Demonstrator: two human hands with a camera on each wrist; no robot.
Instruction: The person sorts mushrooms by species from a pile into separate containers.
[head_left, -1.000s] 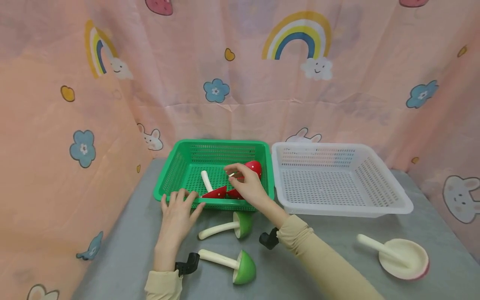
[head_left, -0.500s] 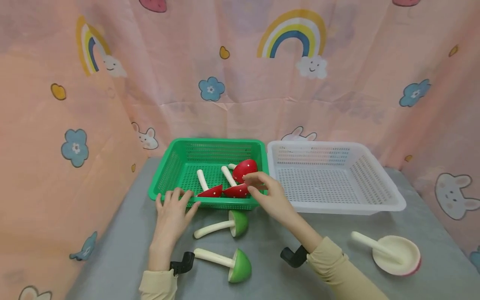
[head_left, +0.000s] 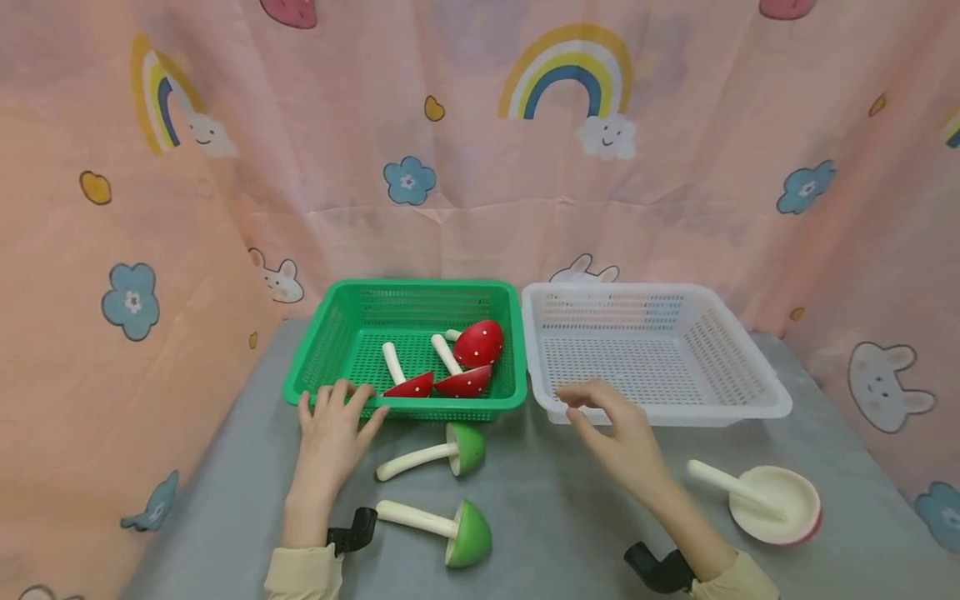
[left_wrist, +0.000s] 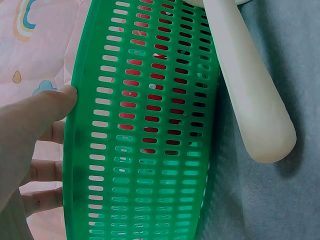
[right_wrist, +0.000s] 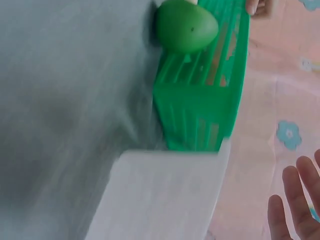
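My left hand (head_left: 335, 442) grips the near rim of the green basket (head_left: 480, 406), its fingertips over the edge. In the left wrist view the thumb (left_wrist: 62, 101) lies at the rim while the other fingertips are hidden behind it. Inside the basket, to the right, are three toy mushrooms with white stems: a left one (head_left: 411, 386), a middle one (head_left: 467, 383) and a rear one (head_left: 480, 342), all with white-dotted red caps. My right hand (head_left: 626, 437) hangs with loosely bent fingers before the near rim of the white basket (head_left: 675, 412), holding nothing.
In front of the green basket lie two green-capped toy mushrooms, a farther one (head_left: 467, 450) and a nearer one (head_left: 469, 535). A pale mushroom with a pink-edged cap (head_left: 776, 504) lies at the right on the grey tabletop (head_left: 555, 517). A pink patterned curtain (head_left: 480, 225) hangs behind.
My right hand has let go of the rear red mushroom in the green basket, then drawn back right and toward me. The left hand has stayed at the rim.
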